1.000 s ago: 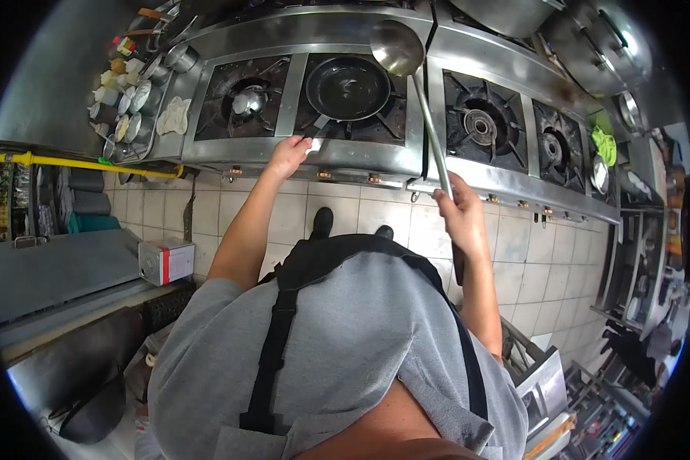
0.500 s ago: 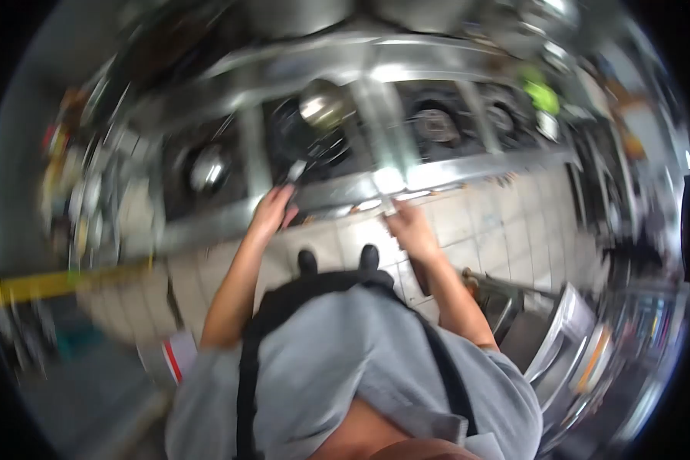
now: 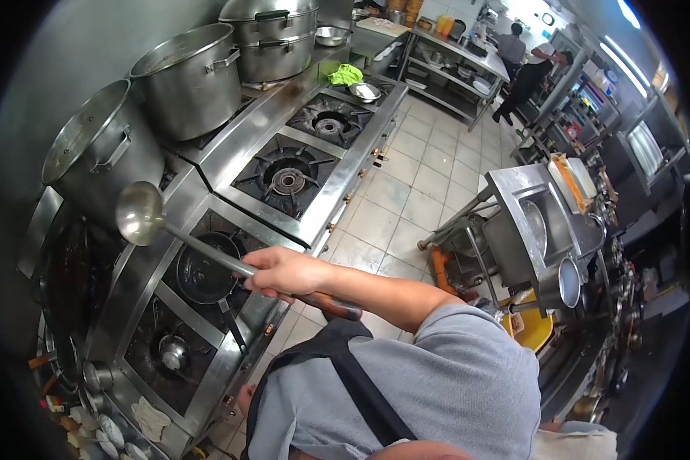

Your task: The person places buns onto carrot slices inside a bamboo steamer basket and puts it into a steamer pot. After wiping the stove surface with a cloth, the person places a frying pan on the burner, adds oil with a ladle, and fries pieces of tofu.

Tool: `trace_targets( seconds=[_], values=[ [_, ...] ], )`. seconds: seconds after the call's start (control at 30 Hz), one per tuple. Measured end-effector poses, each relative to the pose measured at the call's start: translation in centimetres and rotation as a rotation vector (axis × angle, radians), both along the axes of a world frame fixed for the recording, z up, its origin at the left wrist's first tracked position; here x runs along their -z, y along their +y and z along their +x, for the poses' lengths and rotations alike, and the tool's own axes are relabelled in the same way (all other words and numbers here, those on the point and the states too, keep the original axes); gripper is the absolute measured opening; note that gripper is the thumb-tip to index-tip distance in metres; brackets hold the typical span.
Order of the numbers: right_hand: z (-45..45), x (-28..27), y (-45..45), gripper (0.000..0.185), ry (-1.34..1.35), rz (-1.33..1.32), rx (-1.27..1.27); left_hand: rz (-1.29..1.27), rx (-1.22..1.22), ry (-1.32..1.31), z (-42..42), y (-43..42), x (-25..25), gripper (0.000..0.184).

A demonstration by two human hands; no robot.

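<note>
My right hand [image 3: 287, 274] is wrapped round the long handle of a steel ladle [image 3: 140, 215], whose bowl hangs over the stove near the large pots. Beneath the ladle's shaft, a black frying pan [image 3: 207, 268] rests on a burner, its handle pointing toward the stove's front edge. Only a small part of my left hand [image 3: 245, 399] shows beside my apron at the front edge; its fingers are mostly hidden. It is apart from the pan's handle.
Two large pots [image 3: 188, 84] [image 3: 92, 146] stand behind the burners. A green cloth [image 3: 345, 74] and a metal bowl [image 3: 365, 93] lie at the stove's far end. A steel cart [image 3: 514, 222] stands on the right. Two people [image 3: 529, 80] [image 3: 511, 47] are farther back.
The view has turned to the right, bringing the pots, cart and people into sight. My left hand has let go of the pan's handle. The ladle, still in my right hand, now points toward the pots.
</note>
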State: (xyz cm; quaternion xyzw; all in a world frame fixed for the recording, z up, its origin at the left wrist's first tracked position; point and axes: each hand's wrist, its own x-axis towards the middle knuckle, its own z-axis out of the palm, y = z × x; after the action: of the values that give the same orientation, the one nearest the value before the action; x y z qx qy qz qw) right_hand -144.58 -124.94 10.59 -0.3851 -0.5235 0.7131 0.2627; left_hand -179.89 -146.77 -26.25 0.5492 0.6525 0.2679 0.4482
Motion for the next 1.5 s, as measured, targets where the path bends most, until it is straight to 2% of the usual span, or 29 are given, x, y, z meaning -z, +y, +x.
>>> trace_targets(
  seconds=[0.13,0.23,0.27,0.33,0.37,0.43,0.63,0.7,0.93,1.0,1.13,1.2,1.23,1.3,1.37,1.43,1.5],
  values=[
    [-3.2,-4.6,1.3,0.026,0.053,0.012,-0.059,-0.209,-0.032,0.154,-1.6,-2.8,2.8,0.013],
    [-7.4,-9.0,2.1,0.034,-0.092,0.078,-0.033,-0.292,-0.174,0.221,-2.6,-7.7,4.3,0.014],
    [-8.9,-9.8,2.6,0.028,-0.081,0.11,-0.019,-0.325,-0.238,0.232,-2.5,-9.4,4.2,0.014],
    [-15.1,-9.2,5.4,0.025,0.041,0.188,-0.238,-0.414,-0.421,0.229,-1.0,-13.4,3.2,0.015],
    [-16.5,-9.7,7.7,0.024,0.088,0.231,-0.268,-0.431,-0.469,0.219,-0.6,-14.1,2.9,0.015],
    [-19.9,-10.2,9.6,0.023,0.036,0.291,-0.305,-0.468,-0.558,0.193,0.3,-15.8,2.3,0.016],
    [-27.6,-7.4,13.3,0.018,-0.168,0.46,-0.337,-0.547,-0.687,0.11,3.8,-22.6,4.4,0.018],
    [-29.2,-6.1,13.7,0.016,-0.338,0.568,-0.341,-0.574,-0.702,0.07,5.3,-24.9,5.5,0.019],
    [-32.1,-1.7,14.0,0.015,-0.483,0.603,-0.379,-0.647,-0.735,-0.015,8.9,-29.3,7.1,0.023],
    [-32.3,-0.9,14.1,0.022,-0.495,0.602,-0.39,-0.656,-0.734,-0.014,8.7,-29.2,7.0,0.024],
    [-32.2,0.0,14.4,0.021,-0.446,0.529,-0.44,-0.647,-0.753,0.012,7.9,-27.8,5.9,0.027],
    [-31.7,-0.8,13.9,0.015,-0.326,0.351,-0.448,-0.638,-0.782,0.036,7.4,-26.8,5.1,0.028],
    [-31.4,-1.3,13.6,0.015,-0.325,0.348,-0.45,-0.64,-0.813,0.053,7.2,-26.3,4.6,0.029],
    [-30.7,-2.4,13.1,0.017,-0.235,0.141,-0.418,-0.639,-0.846,0.079,7.0,-25.3,3.8,0.032],
    [-29.9,-3.0,13.1,0.022,-0.213,0.106,-0.411,-0.638,-0.874,0.106,6.9,-24.4,3.0,0.035],
    [-28.9,-3.4,13.4,0.025,-0.129,-0.056,-0.441,-0.598,-0.883,0.094,6.7,-23.8,2.3,0.033],
    [-27.3,-4.2,12.5,0.028,-0.101,-0.065,-0.429,-0.6,-0.862,0.093,6.4,-23.9,3.2,0.032]
  ],
)
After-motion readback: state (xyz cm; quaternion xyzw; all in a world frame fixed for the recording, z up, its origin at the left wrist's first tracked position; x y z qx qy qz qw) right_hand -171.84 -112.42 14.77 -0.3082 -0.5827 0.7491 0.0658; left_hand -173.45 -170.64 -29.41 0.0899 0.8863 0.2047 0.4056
